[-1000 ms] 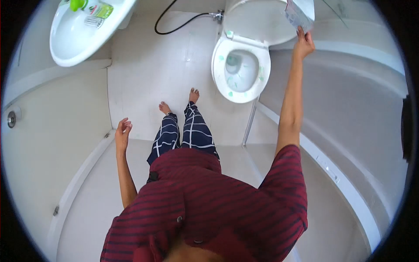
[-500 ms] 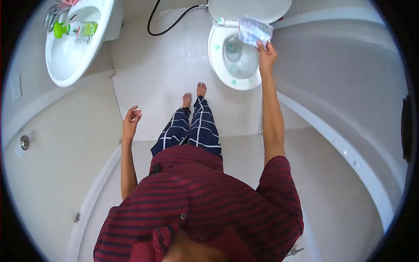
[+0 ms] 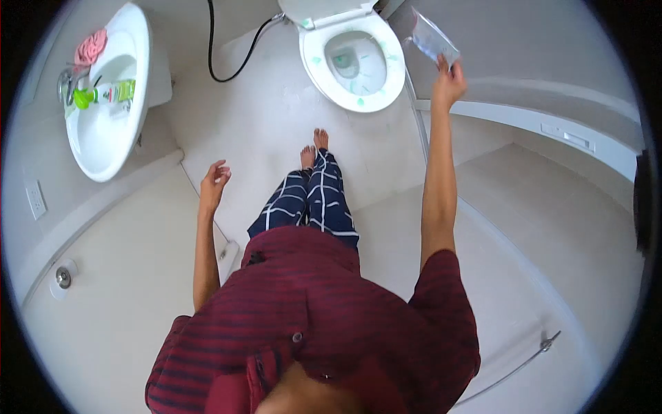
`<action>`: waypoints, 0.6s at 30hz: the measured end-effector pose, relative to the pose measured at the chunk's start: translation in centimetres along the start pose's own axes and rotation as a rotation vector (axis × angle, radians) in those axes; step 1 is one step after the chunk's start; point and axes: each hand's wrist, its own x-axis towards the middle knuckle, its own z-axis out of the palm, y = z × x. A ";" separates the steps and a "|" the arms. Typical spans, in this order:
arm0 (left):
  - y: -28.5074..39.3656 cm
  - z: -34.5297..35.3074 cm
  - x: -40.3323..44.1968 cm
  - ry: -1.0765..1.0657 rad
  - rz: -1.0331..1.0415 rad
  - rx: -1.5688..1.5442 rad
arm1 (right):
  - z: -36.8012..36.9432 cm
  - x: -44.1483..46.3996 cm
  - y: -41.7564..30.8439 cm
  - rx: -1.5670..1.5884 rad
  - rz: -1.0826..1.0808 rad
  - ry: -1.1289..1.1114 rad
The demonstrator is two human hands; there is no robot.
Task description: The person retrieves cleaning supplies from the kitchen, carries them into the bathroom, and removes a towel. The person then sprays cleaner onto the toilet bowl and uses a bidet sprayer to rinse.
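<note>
Between the thumb and fingers of my right hand (image 3: 449, 84) is a clear plastic packet (image 3: 433, 40), pinched at its lower corner. The hand is held out to the right of the toilet, apart from it. Green smears mark the white toilet seat (image 3: 314, 63), and streaks of green show inside the bowl (image 3: 369, 69). The lid (image 3: 324, 8) is raised. My left hand (image 3: 214, 185) hangs in the air on the left with loosely curled, parted fingers and nothing in it.
On the left, a white sink (image 3: 93, 148) holds a bottle with a green pump top (image 3: 86, 98). A pink cloth (image 3: 90, 48) lies by the faucet (image 3: 65, 84). A black hose (image 3: 238, 69) curves beside the toilet. A door with a round knob (image 3: 63, 277) stands at lower left.
The view has turned, bringing the toilet left and up in the picture. My right hand has moved with the packet from over the bowl to the right of the toilet.
</note>
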 end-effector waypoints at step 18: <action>5.9 2.2 2.1 -0.406 0.335 0.357 | -42.0 -26.7 -2.3 -0.384 0.016 0.973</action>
